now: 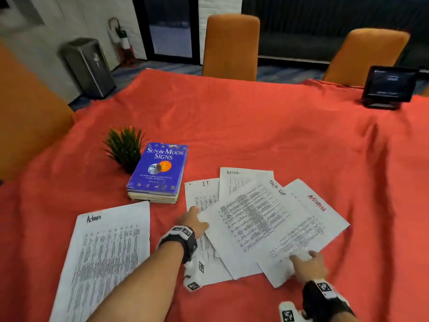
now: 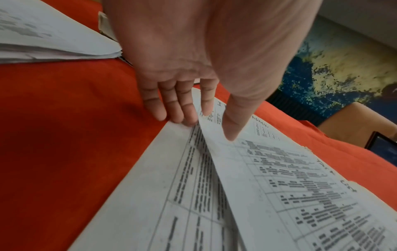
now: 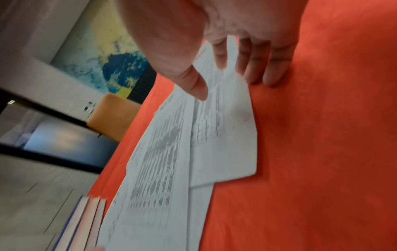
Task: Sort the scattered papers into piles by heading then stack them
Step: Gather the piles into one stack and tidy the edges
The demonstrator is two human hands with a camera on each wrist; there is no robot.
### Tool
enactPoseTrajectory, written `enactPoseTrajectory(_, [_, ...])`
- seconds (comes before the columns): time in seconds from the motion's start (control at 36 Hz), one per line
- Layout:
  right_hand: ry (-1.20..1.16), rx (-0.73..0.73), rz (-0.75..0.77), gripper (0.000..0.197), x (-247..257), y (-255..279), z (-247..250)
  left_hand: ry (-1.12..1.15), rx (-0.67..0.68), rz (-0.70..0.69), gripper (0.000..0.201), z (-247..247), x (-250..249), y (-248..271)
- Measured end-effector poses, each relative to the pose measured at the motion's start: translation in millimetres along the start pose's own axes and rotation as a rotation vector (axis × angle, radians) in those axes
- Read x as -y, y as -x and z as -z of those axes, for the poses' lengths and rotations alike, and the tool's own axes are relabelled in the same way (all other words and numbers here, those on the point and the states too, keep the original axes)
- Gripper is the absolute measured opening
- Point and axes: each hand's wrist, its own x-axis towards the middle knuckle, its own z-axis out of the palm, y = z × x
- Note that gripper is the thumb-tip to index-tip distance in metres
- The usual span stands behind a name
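Nearest to us, our right hand (image 1: 308,267) rests on the near corner of the red-headed "ADMIN" sheet (image 1: 311,228); in the right wrist view its thumb (image 3: 197,86) lies on top of the paper with the fingers (image 3: 272,71) straight along its edge on the cloth, so it pinches that corner lightly. To the left, a single sheet headed "Admin" (image 1: 104,256) lies by itself on the red tablecloth (image 1: 255,126) that covers the table. Our left hand (image 1: 193,220) reaches into the left side of the fanned heap: the left wrist view shows its thumb (image 2: 232,122) on top of the "Task List" sheet (image 1: 253,219) and its fingers (image 2: 169,105) tucked under that sheet's edge, pressing on the "IT" sheet (image 1: 200,194) below. Another sheet headed "ADMIN" (image 1: 241,180) pokes out at the far side of the fan, under the "Task List" sheet. Just beyond the lone "Admin" sheet, a blue book titled "Sun & Moon Signs" (image 1: 160,168) tops a short stack of books, with a small spiky green plant (image 1: 125,147) touching its left side. Farther off, a dark tablet on a stand (image 1: 390,86) sits at the table's far right edge, and two orange chairs (image 1: 231,46) stand behind the table.
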Motion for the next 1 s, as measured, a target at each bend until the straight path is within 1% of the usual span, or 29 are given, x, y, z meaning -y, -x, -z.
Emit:
enactPoseTrajectory(0.03, [0.0, -0.042, -0.036, 0.074, 4, 3, 6, 0.002, 0.009, 0.003, 0.066, -3, 0, 1])
enactPoseTrajectory(0.08, [-0.037, -0.079, -0.101, 0.075, 12, 4, 18, 0.01, 0.015, -0.004, 0.057, -8, -3, 8])
enactPoseTrajectory(0.14, [-0.114, -0.083, -0.168, 0.081, 16, -7, 24, 0.039, 0.009, -0.01, 0.043, -14, -5, 14])
enactPoseTrajectory(0.19, [-0.183, -0.051, -0.213, 0.087, 21, -16, 27, 0.069, -0.008, -0.012, 0.031, -19, -6, 18])
enactPoseTrajectory(0.22, [-0.213, -0.029, -0.228, 0.084, 22, -20, 28, 0.092, -0.009, -0.008, 0.028, -21, -6, 21])
enactPoseTrajectory(0.28, [-0.264, 0.036, -0.23, 0.065, 25, -23, 29, 0.129, -0.007, 0.0, 0.024, -24, -8, 25])
enactPoseTrajectory(0.39, [-0.225, 0.14, -0.186, 0.036, 34, -16, 33, 0.211, 0.012, -0.001, 0.021, -29, -15, 36])
enactPoseTrajectory(0.44, [-0.227, 0.167, -0.159, 0.027, 32, -15, 35, 0.268, 0.024, -0.002, 0.026, -29, -18, 42])
enactPoseTrajectory(0.5, [-0.244, 0.173, -0.163, 0.022, 27, -15, 33, 0.335, 0.018, 0.007, 0.04, -27, -19, 46])
enactPoseTrajectory(0.56, [-0.237, 0.155, -0.164, 0.027, 25, -14, 32, 0.432, 0.046, 0.018, 0.058, -25, -16, 49])
enactPoseTrajectory(0.61, [-0.192, 0.117, -0.156, 0.038, 22, -24, 32, 0.503, 0.09, 0.031, 0.069, -23, -9, 52])
enactPoseTrajectory(0.64, [-0.149, 0.086, -0.148, 0.04, 22, -29, 35, 0.507, 0.118, 0.023, 0.067, -21, -6, 56])
enactPoseTrajectory(0.72, [-0.086, 0.022, -0.148, 0.035, 20, -32, 53, 0.455, 0.218, 0.003, 0.036, -14, 9, 71])
enactPoseTrajectory(0.75, [-0.079, 0.024, -0.136, 0.035, 15, -37, 59, 0.44, 0.266, -0.018, 0.03, -12, 15, 76])
enactPoseTrajectory(0.83, [-0.071, 0.037, -0.123, 0.037, -4, -48, 78, 0.414, 0.343, -0.007, 0.021, -13, 33, 88])
enactPoseTrajectory(0.86, [-0.059, 0.009, -0.132, 0.037, -8, -52, 81, 0.411, 0.36, 0.0, 0.019, -14, 39, 92])
enactPoseTrajectory(0.92, [-0.045, -0.111, -0.191, 0.04, -13, -58, 86, 0.437, 0.383, -0.001, 0.019, -17, 45, 98])
enactPoseTrajectory(0.97, [-0.019, -0.276, -0.244, 0.058, -12, -58, 85, 0.476, 0.384, -0.006, 0.017, -21, 48, 103])
enactPoseTrajectory(1.0, [0.009, -0.328, -0.237, 0.066, -10, -55, 84, 0.514, 0.384, -0.015, 0.015, -23, 49, 104])
